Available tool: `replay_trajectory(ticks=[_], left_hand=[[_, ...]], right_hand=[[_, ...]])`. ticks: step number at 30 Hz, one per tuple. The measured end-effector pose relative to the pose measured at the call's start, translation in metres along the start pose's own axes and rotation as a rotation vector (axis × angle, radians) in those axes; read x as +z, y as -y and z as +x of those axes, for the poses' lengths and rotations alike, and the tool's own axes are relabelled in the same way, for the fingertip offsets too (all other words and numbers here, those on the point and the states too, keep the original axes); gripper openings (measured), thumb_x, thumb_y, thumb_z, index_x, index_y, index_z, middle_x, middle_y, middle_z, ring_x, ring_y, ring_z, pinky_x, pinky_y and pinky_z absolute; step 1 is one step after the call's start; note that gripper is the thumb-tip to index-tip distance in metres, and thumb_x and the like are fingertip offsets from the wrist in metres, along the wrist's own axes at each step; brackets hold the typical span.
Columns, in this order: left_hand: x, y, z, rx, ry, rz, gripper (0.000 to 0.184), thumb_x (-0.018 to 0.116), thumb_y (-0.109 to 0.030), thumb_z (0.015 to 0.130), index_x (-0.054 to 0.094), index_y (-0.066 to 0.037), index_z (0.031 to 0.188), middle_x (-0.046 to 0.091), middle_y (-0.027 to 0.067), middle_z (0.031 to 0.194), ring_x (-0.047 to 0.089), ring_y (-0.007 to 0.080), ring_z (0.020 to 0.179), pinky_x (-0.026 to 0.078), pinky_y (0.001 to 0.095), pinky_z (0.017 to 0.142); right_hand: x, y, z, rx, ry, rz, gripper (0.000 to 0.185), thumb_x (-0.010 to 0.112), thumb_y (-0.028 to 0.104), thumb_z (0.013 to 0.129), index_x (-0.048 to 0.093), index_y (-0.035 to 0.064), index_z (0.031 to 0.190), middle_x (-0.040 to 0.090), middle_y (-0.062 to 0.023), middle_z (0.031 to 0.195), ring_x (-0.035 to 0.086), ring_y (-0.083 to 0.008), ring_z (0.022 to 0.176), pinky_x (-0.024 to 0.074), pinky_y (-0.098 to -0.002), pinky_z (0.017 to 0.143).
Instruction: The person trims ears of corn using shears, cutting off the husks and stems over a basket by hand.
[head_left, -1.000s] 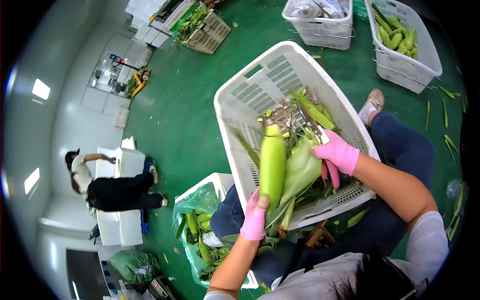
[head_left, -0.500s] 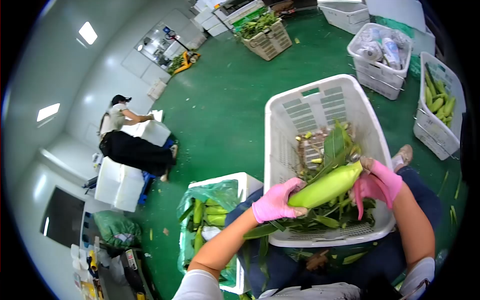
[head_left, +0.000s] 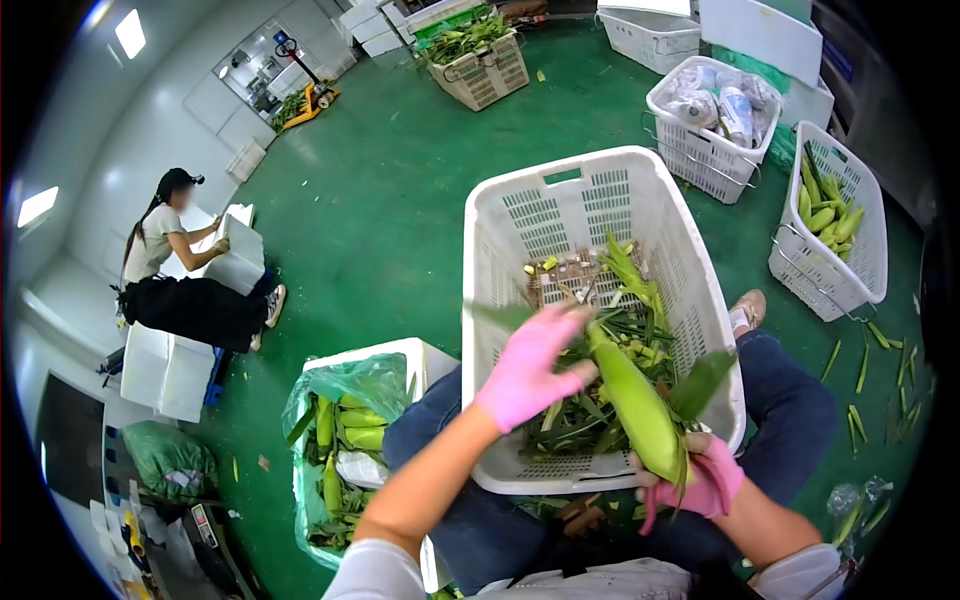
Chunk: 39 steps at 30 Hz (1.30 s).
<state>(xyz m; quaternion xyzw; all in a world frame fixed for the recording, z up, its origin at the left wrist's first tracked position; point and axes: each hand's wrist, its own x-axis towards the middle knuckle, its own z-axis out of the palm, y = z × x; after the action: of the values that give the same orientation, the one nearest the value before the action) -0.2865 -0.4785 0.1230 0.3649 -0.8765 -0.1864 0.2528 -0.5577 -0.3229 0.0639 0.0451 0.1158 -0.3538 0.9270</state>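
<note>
Corn ear (head_left: 635, 405) held at near end by right hand (head_left: 705, 478) over near right part of white crate (head_left: 560, 487). Left hand (head_left: 537, 362) spread wide, blurred. With 1-end support only, ear could be dropped onto husks (head_left: 575, 430) if grip is loosened.

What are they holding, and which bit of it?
The right hand holds a green ear of corn by the end nearest the person's body.
</note>
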Motion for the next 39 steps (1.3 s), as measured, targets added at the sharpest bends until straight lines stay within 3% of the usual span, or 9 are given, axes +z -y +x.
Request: replay_trajectory(ticks=[2,4,8,11,16,22,30,33,39], left_hand=[[0.027,0.002,-0.044,-0.673,-0.093,-0.707,0.059,0.068,-0.030,0.096,0.048,-0.001,0.143,0.057,0.0186,0.135,0.056,0.0274,0.125,0.049,0.0414,0.102],[0.055,-0.033,-0.067,-0.990,0.005,-1.242,0.063,0.066,-0.045,0.099,0.049,0.000,0.141,0.062,0.0103,0.122,0.062,0.0172,0.105,0.052,0.0322,0.094],[0.078,-0.023,-0.102,-1.123,-0.130,-1.756,0.061,0.066,-0.049,0.097,0.052,-0.005,0.137,0.063,0.0103,0.118,0.065,0.0203,0.098,0.055,0.0347,0.088],[0.065,-0.001,-0.105,-1.002,-0.443,-1.343,0.049,0.074,-0.032,0.095,0.052,-0.003,0.128,0.065,0.0094,0.112,0.064,0.0189,0.097,0.055,0.0327,0.087],[0.026,0.018,-0.116,-0.670,-0.343,-0.594,0.057,0.078,-0.016,0.089,0.047,0.000,0.134,0.063,0.0087,0.115,0.061,0.0161,0.103,0.051,0.0312,0.093],[0.014,-0.025,-0.109,-0.685,0.020,-1.107,0.077,0.076,-0.017,0.089,0.034,-0.002,0.153,0.056,0.0070,0.124,0.057,0.0149,0.106,0.050,0.0312,0.096],[-0.010,-0.040,-0.137,-0.836,0.506,-1.505,0.091,0.081,-0.041,0.075,0.040,-0.002,0.147,0.060,0.0138,0.106,0.063,0.0241,0.088,0.055,0.0351,0.075],[0.000,-0.029,-0.144,-0.848,0.673,-1.709,0.088,0.082,-0.043,0.073,0.045,0.001,0.140,0.060,0.0149,0.100,0.064,0.0251,0.081,0.054,0.0352,0.067],[0.003,-0.018,-0.137,-0.788,0.557,-1.437,0.093,0.086,-0.045,0.072,0.043,-0.002,0.142,0.061,0.0115,0.101,0.064,0.0218,0.087,0.054,0.0338,0.077]], right_hand=[[-0.013,-0.011,0.018,-0.080,-0.085,-0.177,0.056,0.055,0.030,0.095,0.048,-0.0034,0.141,0.063,-0.0227,0.122,0.067,-0.0351,0.103,0.0543,-0.0717,0.078],[-0.014,-0.027,0.042,-0.070,-0.159,-0.382,0.053,0.064,0.023,0.091,0.050,-0.0030,0.136,0.066,-0.0209,0.113,0.070,-0.0342,0.088,0.0610,-0.0570,0.070],[0.008,-0.060,0.055,-0.053,-0.323,-0.641,0.051,0.068,0.031,0.090,0.051,0.0010,0.128,0.064,-0.0160,0.101,0.070,-0.0312,0.076,0.0605,-0.0475,0.065],[-0.011,-0.082,0.031,-0.019,-0.279,0.195,0.055,0.055,0.054,0.096,0.055,0.0049,0.118,0.062,-0.0115,0.100,0.061,-0.0333,0.108,0.0449,-0.0588,0.101],[-0.029,-0.096,-0.033,0.300,-0.132,0.621,0.051,0.060,0.048,0.094,0.056,0.0005,0.112,0.060,-0.0127,0.098,0.059,-0.0366,0.103,0.0386,-0.0634,0.107],[0.045,-0.040,-0.001,-0.415,-0.376,-1.711,0.088,0.090,0.028,0.075,0.043,-0.0024,0.143,0.062,-0.0167,0.119,0.063,-0.0244,0.108,0.0514,-0.0370,0.096],[0.032,0.005,0.050,-0.472,0.047,-2.006,0.088,0.087,0.042,0.073,0.050,-0.0062,0.136,0.063,-0.0265,0.117,0.065,-0.0379,0.109,0.0527,-0.0398,0.097],[0.058,0.021,0.050,-0.136,0.115,-2.043,0.065,0.086,0.043,0.071,0.061,0.0023,0.114,0.069,-0.0192,0.087,0.069,-0.0375,0.084,0.0555,-0.0438,0.080],[0.037,0.015,0.031,-0.034,-0.238,-1.528,0.031,0.078,0.014,0.084,0.063,0.0024,0.108,0.065,-0.0022,0.079,0.061,-0.0080,0.071,0.0516,-0.0268,0.063]])
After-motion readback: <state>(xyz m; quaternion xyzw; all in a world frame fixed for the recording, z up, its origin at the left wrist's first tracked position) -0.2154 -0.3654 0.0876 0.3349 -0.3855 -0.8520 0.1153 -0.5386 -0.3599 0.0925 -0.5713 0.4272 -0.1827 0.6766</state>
